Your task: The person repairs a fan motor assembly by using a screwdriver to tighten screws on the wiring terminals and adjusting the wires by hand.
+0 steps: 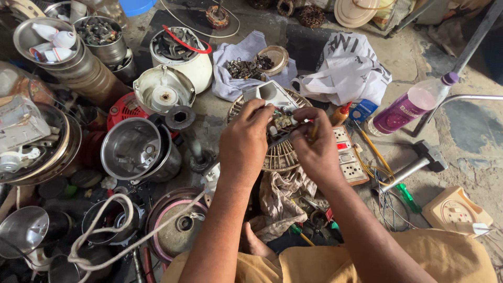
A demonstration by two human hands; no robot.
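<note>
Both centre frame: left hand [245,137] pinching white plastic part [272,94], right hand [313,142] gripping a thin tool [285,137] against it. Round grille [280,154] beneath, steel bowl [131,149] left, bottle [408,107] upper right.

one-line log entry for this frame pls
left hand: grips white appliance part | right hand: holds thin tool at part | below: round fan grille | right: switch board, hammer

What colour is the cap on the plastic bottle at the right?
Purple, seen in the head view: bottle cap.
</note>
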